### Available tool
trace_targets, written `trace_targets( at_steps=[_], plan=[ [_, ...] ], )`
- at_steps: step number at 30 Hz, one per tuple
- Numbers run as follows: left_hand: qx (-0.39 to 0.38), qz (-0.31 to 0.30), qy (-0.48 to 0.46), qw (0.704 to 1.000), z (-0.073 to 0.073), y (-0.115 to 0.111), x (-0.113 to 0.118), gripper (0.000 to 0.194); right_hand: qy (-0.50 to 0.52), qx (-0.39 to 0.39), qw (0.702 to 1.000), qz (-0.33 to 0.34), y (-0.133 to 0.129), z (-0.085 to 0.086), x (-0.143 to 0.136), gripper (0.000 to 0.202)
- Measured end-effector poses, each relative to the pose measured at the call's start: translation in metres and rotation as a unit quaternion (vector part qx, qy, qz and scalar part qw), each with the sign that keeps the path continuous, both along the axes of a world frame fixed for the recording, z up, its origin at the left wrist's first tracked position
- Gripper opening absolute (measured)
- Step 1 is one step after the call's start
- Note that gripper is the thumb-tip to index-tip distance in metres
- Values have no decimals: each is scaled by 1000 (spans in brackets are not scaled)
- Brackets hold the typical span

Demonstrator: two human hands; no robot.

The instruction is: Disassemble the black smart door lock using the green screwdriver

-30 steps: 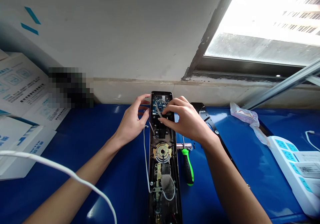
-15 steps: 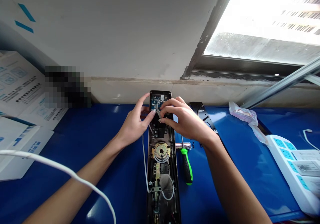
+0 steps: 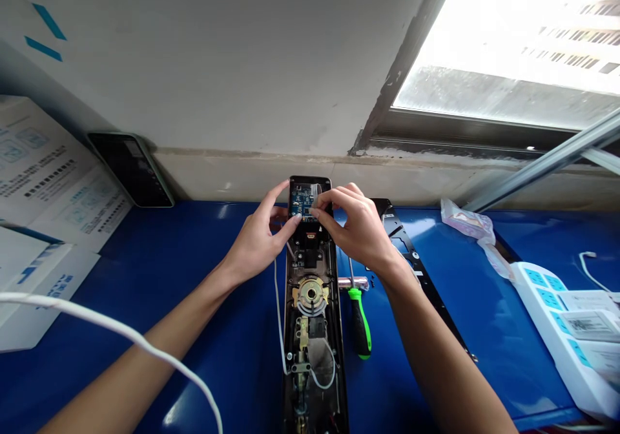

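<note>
Best to hold the black housing point(image 3: 333, 269), probably heavy and stiff, on the desk point(image 3: 232, 330) from mid-view toward six o'clock, by its rims, with left grip point(image 3: 261, 240) closed around the eleven-o'clock edge, sparing the fragile-looking circuit board point(image 3: 303, 200) beneath right grip point(image 3: 361, 224), impossible to tell whether closed on anything.

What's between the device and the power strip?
The head view shows a screwdriver, shiny tube, dark bits, the right forearm, a black plate and, farther back, a plastic bag.
</note>
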State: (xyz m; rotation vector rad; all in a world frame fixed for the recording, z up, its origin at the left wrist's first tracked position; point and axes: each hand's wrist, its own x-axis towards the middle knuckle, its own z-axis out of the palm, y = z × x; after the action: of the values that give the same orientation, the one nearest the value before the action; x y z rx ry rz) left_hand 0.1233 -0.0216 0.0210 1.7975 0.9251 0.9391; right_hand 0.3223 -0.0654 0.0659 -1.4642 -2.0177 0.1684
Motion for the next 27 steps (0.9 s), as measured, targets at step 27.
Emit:
trace_targets(
  at_steps=[27],
  plan=[
    [99, 22, 98, 990, 11, -7, 0, 62, -211, -138, 961, -113, -35, 22, -22, 23]
  ],
)
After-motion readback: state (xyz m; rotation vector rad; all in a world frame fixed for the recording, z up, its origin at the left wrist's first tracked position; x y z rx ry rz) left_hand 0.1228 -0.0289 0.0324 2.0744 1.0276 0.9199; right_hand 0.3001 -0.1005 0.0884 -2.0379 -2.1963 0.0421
